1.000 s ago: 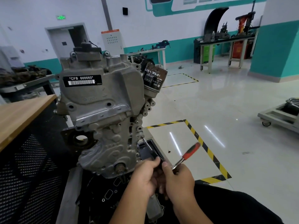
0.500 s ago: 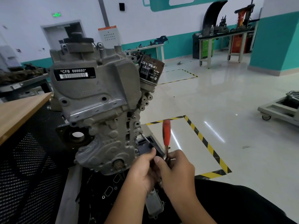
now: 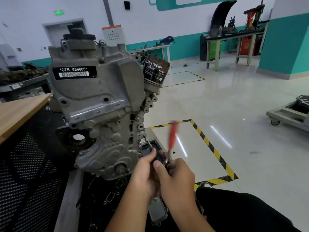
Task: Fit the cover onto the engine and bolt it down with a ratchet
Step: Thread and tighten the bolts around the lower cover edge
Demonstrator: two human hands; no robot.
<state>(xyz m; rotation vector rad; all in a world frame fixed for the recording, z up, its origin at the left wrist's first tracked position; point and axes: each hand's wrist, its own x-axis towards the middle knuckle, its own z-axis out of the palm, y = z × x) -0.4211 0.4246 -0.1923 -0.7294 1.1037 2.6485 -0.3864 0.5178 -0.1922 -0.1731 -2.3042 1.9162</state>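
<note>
We work low on the engine (image 3: 100,104): our left hand (image 3: 144,171) pinches the small dark cover (image 3: 148,151) against its side, our right hand (image 3: 177,174) grips the red-handled ratchet (image 3: 172,136), blurred mid-swing. If the cover shifts under that pinch, we judge the bolt may cross-thread, or the socket slips off.

A wooden bench top (image 3: 18,111) at left; a wheeled cart (image 3: 291,113) far right.
</note>
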